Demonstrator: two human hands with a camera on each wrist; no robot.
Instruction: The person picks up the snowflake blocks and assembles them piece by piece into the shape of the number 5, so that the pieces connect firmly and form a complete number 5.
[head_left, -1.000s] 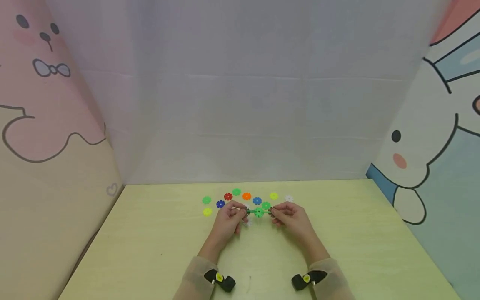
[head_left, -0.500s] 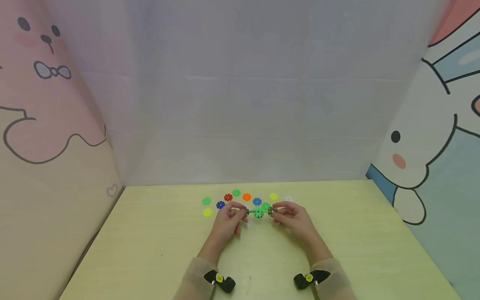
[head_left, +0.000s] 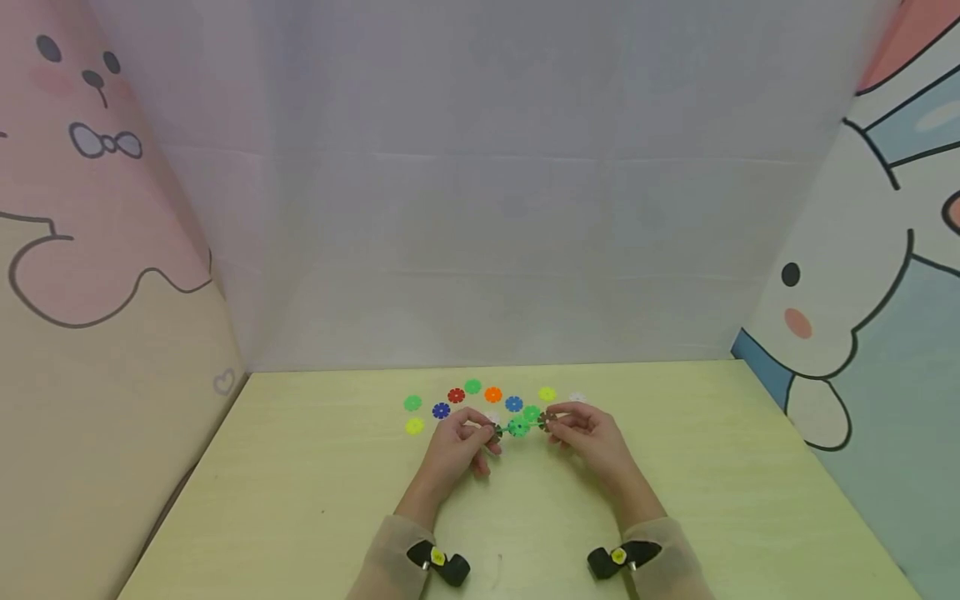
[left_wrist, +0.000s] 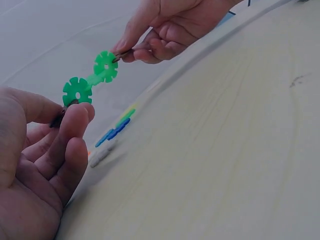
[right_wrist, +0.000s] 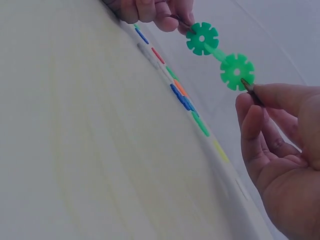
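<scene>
Together, a person's left hand point(head_left: 452, 450) and right hand point(head_left: 594, 437) hold up a short chain point(head_left: 518, 427) of flower-shaped notched discs above a pale yellow desk point(head_left: 300, 467). Thumb and fingers of the left hand pinch a left brown disc point(left_wrist: 58, 119) at one end; those of the right hand pinch a right brown disc point(head_left: 550, 419) at the other. Green pieces bridge the gap, the chain's long axis running from left to right across the front of the person's body, its middle piece roughly midway between the hands, neither clearly nearer. Both wrist views show two green discs almost face-on, linked by a lighter green disc point(right_wrist: 215, 52) seen nearly on edge. Just beyond the chain, and close to the right hand, lies a loose green disc point(head_left: 532, 413); a white disc point(head_left: 491, 416) sits past the left hand's fingertips, partly hidden. Farther back, loose pieces spread in an uneven band, among them a red disc point(head_left: 456, 395), an orange disc point(head_left: 492, 394) and a blue disc point(head_left: 513, 403). From the person's side, hands and chain stand in front of that band, while a yellow disc point(head_left: 414, 426) lies out to the left.
</scene>
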